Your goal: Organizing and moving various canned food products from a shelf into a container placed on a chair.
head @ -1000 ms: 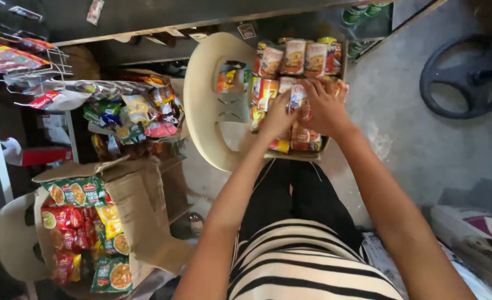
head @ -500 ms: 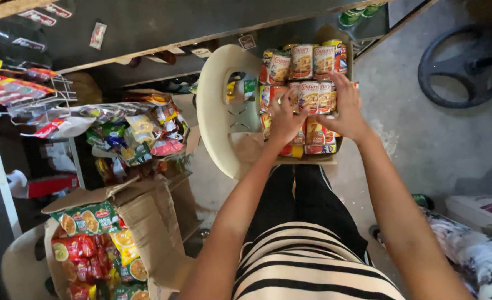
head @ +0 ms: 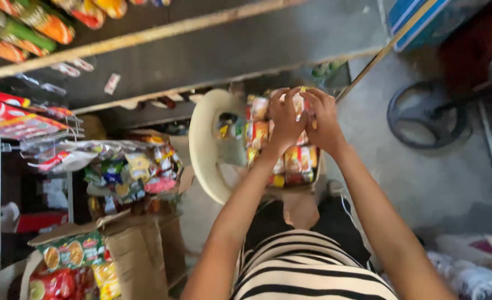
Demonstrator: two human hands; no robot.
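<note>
Head view looks down on a seated person in a striped top (head: pixel 307 266), both forearms stretched forward. Left hand (head: pixel 286 119) and right hand (head: pixel 322 119) sit side by side, touching, raised over a stack of snack packs (head: pixel 290 158). Fingers of both hands curl around one pack (head: pixel 299 103) at the top of the stack, held between the two hands; the grip itself is partly hidden by the backs of the hands. The stack fills a carton (head: pixel 296 208) resting on a cream plastic chair (head: pixel 201 150), directly ahead of the person's knees. Packs are orange, yellow and red, laid in rows. Left of the chair, a cardboard box (head: pixel 140 250) stands open with green, red and yellow packets (head: pixel 71 264) inside. Behind it, a clear bag of mixed sweets (head: pixel 129 169) lies on another box. A wire rack with red packets (head: pixel 13 114) hangs at far left. A dark shelf edge (head: pixel 201 53) runs across the top. On the concrete floor to the right lies a round black fan base (head: pixel 429 114), well apart from the hands.
</note>
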